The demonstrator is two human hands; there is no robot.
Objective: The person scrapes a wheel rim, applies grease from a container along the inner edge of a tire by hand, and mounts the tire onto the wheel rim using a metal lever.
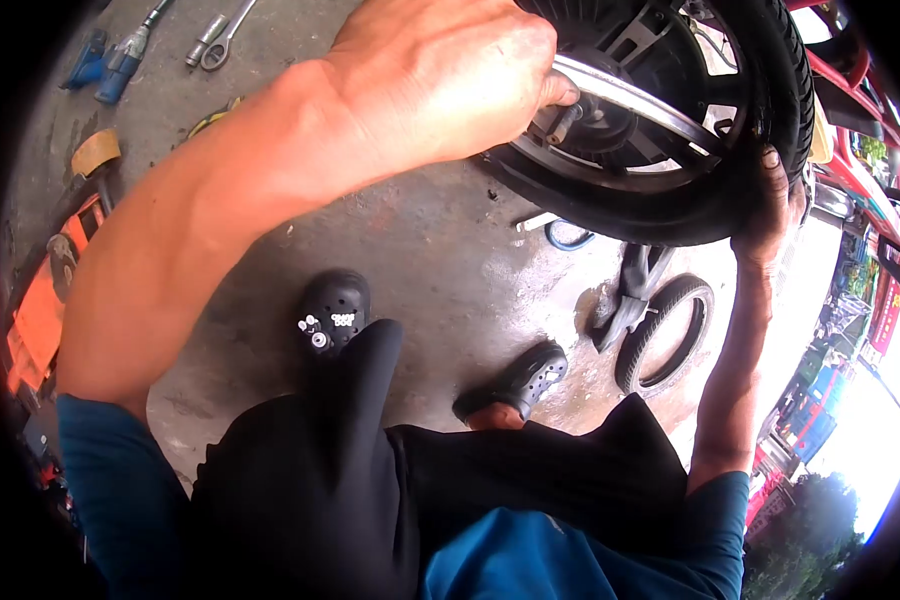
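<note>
My left hand (455, 75) is closed around one end of a silver tire lever (638, 98). The lever reaches across the wheel (660, 160), which has dark spokes and a silver rim, and its far end lies by the rim at the right. A black tire (610, 205) surrounds the rim. At the tire's lower right, my right hand (767, 215) grips it, thumb on the near sidewall and the other fingers mostly hidden. A threaded axle end (562, 125) sticks out near my left thumb.
On the floor lie a loose tire (667, 335), a black inner tube (630, 300) and a blue ring-shaped piece (570, 237). A blue air tool (122, 70) and a ratchet wrench (220, 45) are at upper left. Orange equipment (40, 310) stands at far left.
</note>
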